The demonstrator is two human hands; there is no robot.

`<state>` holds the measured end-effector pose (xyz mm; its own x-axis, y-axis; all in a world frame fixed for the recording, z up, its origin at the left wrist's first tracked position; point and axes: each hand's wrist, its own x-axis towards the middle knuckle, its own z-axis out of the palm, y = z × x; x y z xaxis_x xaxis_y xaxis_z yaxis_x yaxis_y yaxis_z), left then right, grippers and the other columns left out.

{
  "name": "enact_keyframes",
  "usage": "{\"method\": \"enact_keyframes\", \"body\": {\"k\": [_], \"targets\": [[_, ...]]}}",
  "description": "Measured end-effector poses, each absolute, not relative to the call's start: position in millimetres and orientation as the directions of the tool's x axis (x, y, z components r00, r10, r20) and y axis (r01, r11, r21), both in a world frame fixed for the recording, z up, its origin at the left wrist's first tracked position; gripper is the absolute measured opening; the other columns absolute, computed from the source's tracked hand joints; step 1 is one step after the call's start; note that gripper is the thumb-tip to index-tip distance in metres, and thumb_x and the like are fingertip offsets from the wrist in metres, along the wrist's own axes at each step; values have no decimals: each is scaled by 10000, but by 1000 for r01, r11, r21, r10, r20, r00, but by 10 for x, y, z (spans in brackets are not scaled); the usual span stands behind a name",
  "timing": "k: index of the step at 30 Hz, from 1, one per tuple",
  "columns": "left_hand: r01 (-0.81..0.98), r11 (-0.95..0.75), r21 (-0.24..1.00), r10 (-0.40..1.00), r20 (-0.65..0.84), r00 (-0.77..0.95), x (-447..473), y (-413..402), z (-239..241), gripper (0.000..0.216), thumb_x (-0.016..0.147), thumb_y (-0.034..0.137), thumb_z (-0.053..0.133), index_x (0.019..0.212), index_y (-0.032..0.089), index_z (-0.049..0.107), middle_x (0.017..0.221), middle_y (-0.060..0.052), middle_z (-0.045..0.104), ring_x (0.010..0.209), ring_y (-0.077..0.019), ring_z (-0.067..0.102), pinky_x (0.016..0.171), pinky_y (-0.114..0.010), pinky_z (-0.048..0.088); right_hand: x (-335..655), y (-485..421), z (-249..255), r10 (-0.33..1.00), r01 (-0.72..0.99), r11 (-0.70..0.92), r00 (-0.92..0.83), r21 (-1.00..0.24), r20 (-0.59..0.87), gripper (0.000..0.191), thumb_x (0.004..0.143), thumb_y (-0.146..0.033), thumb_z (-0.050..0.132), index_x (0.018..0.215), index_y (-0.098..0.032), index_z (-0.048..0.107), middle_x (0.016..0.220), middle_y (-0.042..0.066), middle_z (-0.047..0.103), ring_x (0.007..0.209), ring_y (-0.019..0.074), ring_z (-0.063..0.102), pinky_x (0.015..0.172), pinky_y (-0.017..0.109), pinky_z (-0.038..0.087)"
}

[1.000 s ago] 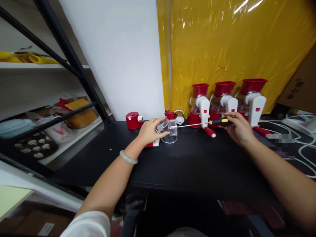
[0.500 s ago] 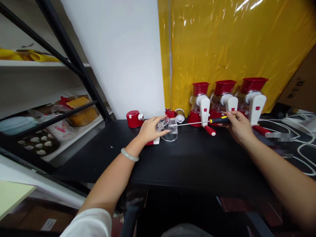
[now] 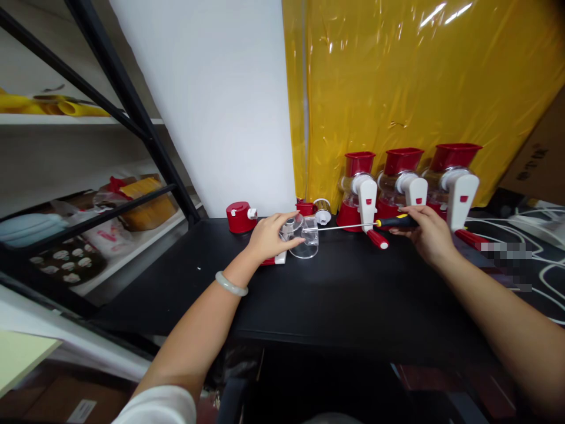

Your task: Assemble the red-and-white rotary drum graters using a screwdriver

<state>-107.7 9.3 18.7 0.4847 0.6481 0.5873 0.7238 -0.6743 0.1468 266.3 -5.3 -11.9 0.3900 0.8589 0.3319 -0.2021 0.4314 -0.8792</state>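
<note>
My left hand (image 3: 272, 238) grips a clear plastic grater housing (image 3: 304, 246) between thumb and fingers, close above the black table. In my right hand (image 3: 427, 232) is the black and yellow handle of a screwdriver (image 3: 396, 221). Its long shaft points left and its tip reaches the clear housing; exactly where the tip touches is too small to tell. A red and white part (image 3: 278, 259) lies partly hidden beneath my left hand. Behind the housing rest a metal grater drum (image 3: 323, 211) and a red piece (image 3: 304, 207). To the left stands a red base (image 3: 241, 217) with a white knob.
Three red and white rotary graters (image 3: 361, 188) stand in a row at the back right of the black table (image 3: 344, 300). White cables (image 3: 507, 227) lie at the right. A shelf rack (image 3: 132, 123) with bags stands left; yellow wrapped sheeting (image 3: 397, 76) rises behind.
My right hand has turned slightly around the screwdriver handle. The left hand keeps its grip on the clear housing. The whole view has shifted down a little.
</note>
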Motion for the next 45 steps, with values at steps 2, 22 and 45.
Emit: {"method": "enact_keyframes", "body": {"k": [2, 22, 45], "targets": [[721, -678, 147, 646, 588, 487, -1078, 89, 191, 681, 787, 576, 671, 1373, 276, 498, 1172, -91, 656, 1046, -266, 642, 917, -438, 497, 2655, -75, -103, 871, -256, 444, 346, -859, 348, 162, 654, -238, 703, 798, -181, 658, 842, 10, 623, 688, 171, 666, 526, 327, 616], [719, -680, 142, 638, 598, 485, -1074, 92, 184, 680, 790, 588, 665, 1367, 266, 504, 1193, -96, 656, 1060, -262, 638, 923, -439, 496, 2667, -68, -106, 852, -123, 431, 382, -894, 358, 479, 607, -435, 858, 905, -177, 587, 599, -17, 657, 418, 165, 648, 400, 213, 546], [715, -688, 127, 626, 602, 496, -1067, 104, 179, 671, 794, 569, 673, 1369, 271, 501, 1203, -84, 661, 1059, -258, 641, 912, -415, 509, 2649, -72, -87, 839, -7, 386, 419, -922, 348, 577, 555, -608, 822, 869, -181, 592, 520, -24, 624, 404, 140, 622, 380, 189, 515]]}}
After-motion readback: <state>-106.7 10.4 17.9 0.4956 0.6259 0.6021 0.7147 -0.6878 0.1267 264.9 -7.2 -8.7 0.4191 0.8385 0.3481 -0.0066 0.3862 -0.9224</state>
